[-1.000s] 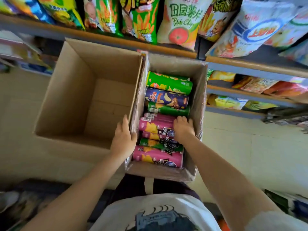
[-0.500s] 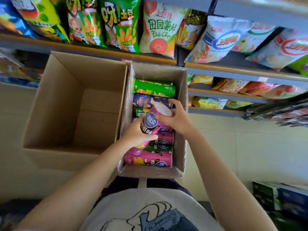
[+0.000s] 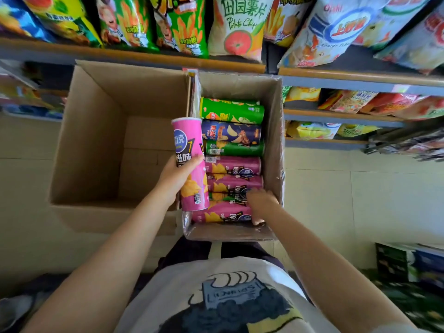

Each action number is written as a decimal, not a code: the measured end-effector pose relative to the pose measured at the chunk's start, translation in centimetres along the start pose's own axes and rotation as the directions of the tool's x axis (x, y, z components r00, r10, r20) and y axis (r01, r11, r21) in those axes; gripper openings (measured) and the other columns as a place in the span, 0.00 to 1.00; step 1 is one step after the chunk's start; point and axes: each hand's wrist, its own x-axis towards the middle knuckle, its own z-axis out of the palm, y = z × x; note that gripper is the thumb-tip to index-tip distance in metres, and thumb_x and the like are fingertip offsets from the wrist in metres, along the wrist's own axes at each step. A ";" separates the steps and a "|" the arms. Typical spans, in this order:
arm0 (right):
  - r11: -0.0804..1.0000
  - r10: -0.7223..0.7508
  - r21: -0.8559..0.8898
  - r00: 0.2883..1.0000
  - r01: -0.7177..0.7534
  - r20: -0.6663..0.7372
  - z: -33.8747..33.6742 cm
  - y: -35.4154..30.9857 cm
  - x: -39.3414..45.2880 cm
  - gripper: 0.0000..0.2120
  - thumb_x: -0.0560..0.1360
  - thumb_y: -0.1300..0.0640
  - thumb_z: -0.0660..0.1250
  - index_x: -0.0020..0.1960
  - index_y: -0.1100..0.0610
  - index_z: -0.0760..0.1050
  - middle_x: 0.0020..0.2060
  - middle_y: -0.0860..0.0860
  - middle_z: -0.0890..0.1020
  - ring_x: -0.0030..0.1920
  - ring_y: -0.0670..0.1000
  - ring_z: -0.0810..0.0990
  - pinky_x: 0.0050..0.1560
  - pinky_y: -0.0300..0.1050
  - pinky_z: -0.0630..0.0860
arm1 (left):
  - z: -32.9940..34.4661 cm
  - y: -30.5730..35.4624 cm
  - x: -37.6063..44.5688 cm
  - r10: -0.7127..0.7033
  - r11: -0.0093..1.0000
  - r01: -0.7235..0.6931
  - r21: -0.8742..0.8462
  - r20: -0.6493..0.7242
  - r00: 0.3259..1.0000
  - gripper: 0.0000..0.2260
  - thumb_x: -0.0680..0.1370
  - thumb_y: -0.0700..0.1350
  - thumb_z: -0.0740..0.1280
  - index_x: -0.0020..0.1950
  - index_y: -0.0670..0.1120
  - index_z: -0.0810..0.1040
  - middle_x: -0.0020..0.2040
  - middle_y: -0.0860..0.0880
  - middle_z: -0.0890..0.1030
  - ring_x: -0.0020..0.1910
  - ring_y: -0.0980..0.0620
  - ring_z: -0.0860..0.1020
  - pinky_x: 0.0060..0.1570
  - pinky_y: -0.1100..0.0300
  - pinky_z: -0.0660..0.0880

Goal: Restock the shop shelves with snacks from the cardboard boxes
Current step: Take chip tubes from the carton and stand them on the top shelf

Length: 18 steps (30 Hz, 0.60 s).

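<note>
Since half a second ago the pink can (image 3: 191,164) has gone from both hands over the stock to the left hand (image 3: 176,176) alone, swung upright over the left wall of the full box (image 3: 276,131). Right hand (image 3: 260,204) has let go and dropped to the cans at the box's near right corner. View also tipped up a bit; shelf bags sit higher in frame.

Left hand: fingers wrapped round the can's middle, thumb across the printed face, lid end up. Right hand: fingers curled down onto the pink cans (image 3: 231,177) near the box's near edge; whether it has actually closed on one I cannot tell, fingertips are hidden and blurred.

Remaining stock lies on its side in a row: green can (image 3: 231,110) at the far edge, purple can (image 3: 230,132) next, a darker green one, then the pink ones to the near edge. Empty box (image 3: 96,140) stands touching the full box's left side. Shelf (image 3: 144,60) with snack bags (image 3: 236,27) runs just beyond both.

Handling, as judgement: can looks light and stiff, a cardboard tube with a smooth, slightly slick wrap. Contents fragile, so no squeezing or dropping. Best hold is mid-body, full wrap, as now; avoid lifting by the lid.
</note>
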 end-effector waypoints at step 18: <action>0.004 0.160 0.704 0.695 0.710 -0.701 -18.9 10.6 -20.5 0.33 0.67 0.54 0.77 0.68 0.42 0.70 0.64 0.53 0.77 0.63 0.56 0.78 0.58 0.54 0.77 | 5.7 15.3 -8.7 0.137 0.945 0.006 -0.327 0.411 0.902 0.19 0.82 0.54 0.57 0.43 0.45 0.82 0.31 0.46 0.84 0.26 0.52 0.81 0.25 0.63 0.77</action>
